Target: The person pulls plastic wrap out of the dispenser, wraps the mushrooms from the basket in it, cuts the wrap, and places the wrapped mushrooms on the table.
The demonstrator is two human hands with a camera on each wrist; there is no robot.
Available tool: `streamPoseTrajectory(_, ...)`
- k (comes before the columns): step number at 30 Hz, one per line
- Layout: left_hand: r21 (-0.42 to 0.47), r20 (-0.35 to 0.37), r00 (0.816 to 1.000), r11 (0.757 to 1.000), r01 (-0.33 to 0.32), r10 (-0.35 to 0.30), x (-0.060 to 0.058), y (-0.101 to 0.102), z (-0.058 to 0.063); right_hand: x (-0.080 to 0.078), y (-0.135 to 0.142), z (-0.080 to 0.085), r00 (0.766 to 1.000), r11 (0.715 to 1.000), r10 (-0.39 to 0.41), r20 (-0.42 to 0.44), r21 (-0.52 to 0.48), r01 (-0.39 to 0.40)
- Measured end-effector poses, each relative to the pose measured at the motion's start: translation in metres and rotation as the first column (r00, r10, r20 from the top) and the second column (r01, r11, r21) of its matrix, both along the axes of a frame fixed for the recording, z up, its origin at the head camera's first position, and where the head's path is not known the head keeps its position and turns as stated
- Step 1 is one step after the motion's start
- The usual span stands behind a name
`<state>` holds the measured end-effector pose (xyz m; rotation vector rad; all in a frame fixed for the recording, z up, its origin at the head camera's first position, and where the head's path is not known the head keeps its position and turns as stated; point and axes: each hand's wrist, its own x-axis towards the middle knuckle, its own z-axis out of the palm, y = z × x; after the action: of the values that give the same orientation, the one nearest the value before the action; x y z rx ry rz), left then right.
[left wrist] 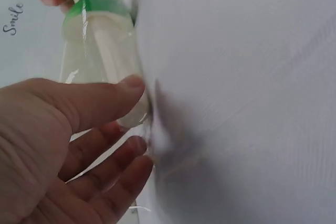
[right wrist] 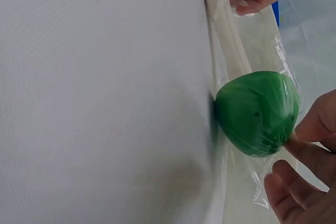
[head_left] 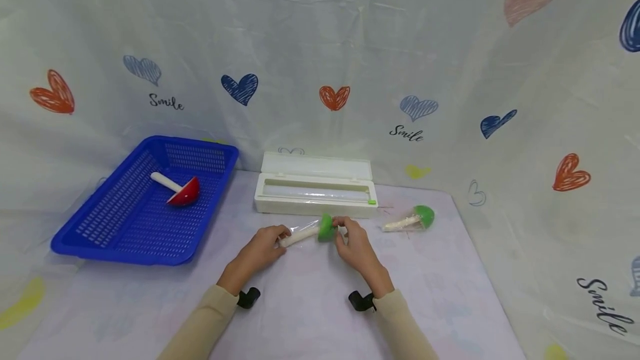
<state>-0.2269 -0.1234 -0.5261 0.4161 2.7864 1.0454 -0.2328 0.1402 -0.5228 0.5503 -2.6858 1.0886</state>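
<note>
Part of the white handle of the wrapped green-and-white utensil [left wrist: 113,48] is hidden by the left fingers [left wrist: 102,100] in the left wrist view, where that hand is cropped by the picture's left edge. In the right wrist view, the tip of one of the right fingers [right wrist: 307,153] is covered by the green cap [right wrist: 257,114]. The tabletop's [head_left: 310,304] near edge and both sleeves [head_left: 197,326] are cut off in the head view. The left stretch of the tabletop's far edge is hidden by the blue basket [head_left: 122,259]; a printed heart [head_left: 291,150] is partly covered by the white box's [head_left: 315,204] lid. The tabletop's faint print is blurred.
</note>
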Motion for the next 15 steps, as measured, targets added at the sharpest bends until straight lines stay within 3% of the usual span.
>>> streamPoseTrajectory(7, 0.019, -0.010, 0.999, 0.999, -0.032, 0.032, -0.004, 0.003, -0.005, -0.004, 0.001, -0.005, 0.995, 0.992, 0.071, -0.063, 0.113, -0.064)
streamPoseTrajectory(15, 0.135, -0.048, 0.999, 0.991, -0.019, 0.026, -0.005, -0.013, 0.002, -0.009, 0.002, -0.002, 0.982, 0.982, 0.088, -0.167, 0.182, -0.057)
